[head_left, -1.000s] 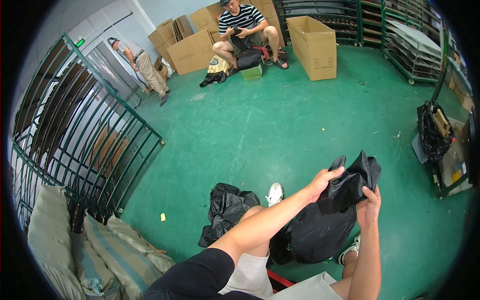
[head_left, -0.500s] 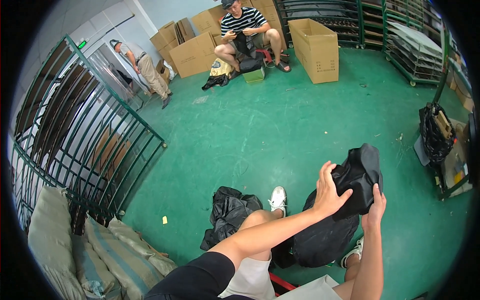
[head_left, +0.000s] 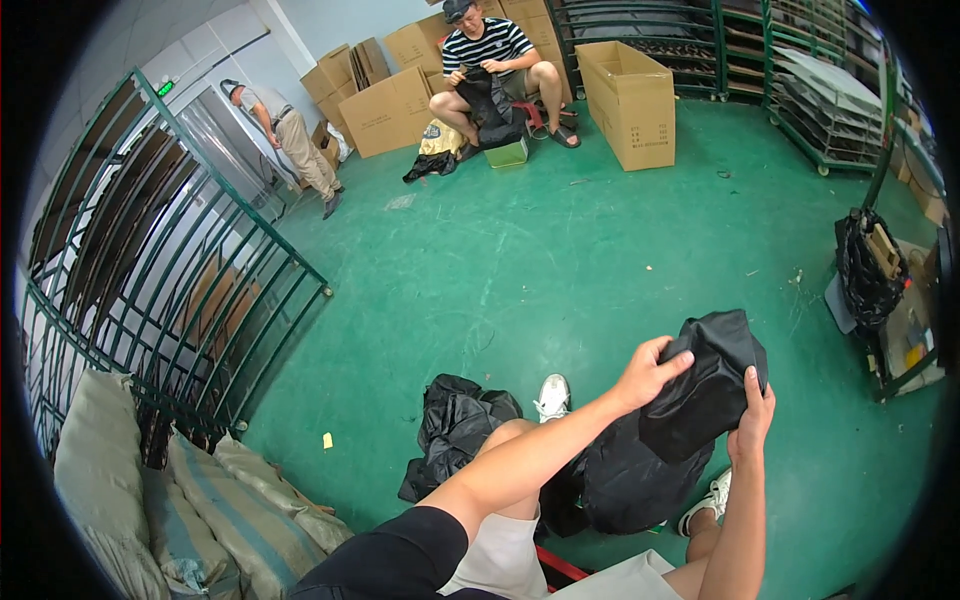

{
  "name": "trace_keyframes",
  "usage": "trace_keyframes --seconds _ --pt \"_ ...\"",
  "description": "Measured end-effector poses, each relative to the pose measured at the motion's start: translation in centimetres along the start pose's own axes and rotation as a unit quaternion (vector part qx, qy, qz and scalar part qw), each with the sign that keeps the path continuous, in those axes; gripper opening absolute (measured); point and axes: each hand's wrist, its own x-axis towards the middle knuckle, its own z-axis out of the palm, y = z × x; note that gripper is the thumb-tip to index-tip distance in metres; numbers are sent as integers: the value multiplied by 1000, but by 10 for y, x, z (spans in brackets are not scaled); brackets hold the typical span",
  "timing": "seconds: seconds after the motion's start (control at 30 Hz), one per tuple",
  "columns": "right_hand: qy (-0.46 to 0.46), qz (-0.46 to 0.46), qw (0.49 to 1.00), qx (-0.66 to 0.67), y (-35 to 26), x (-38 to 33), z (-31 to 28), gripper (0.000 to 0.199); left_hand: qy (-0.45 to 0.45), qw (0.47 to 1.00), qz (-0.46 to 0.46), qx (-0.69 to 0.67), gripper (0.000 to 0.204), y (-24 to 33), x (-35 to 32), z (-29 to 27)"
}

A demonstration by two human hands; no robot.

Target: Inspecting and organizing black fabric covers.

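The soft, creased fabric piece (head_left: 700,400) I hold is plain black, as are the crumpled cloth heap (head_left: 455,425) and the large, rounded fabric bundle (head_left: 635,485). My short fabric sleeve (head_left: 400,545) is black too, my cloth shorts (head_left: 500,555) off-white, my left shoe (head_left: 552,398) white. The smooth floor (head_left: 450,270) is green, the plump woven sack (head_left: 225,510) beige with a blue stripe, a co-worker's shirt (head_left: 480,46) striped black and white, the tall cardboard box (head_left: 645,118) brown

The left arm (head_left: 540,450) slanted forward, left hand (head_left: 645,378) clasped — the right forearm (head_left: 738,515) stood nearly upright, right hand (head_left: 752,418) clasped too.
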Motion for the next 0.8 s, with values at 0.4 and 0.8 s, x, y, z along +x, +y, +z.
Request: trace_keyframes --seconds 0.4,0.8 --pt "72 -8 986 151 -9 30 -33 29 272 923 -69 -265 27 21 24 -54" --pt "39 -43 990 130 -25 14 -24 26 176 933 -101 -297 29 12 22 -47"
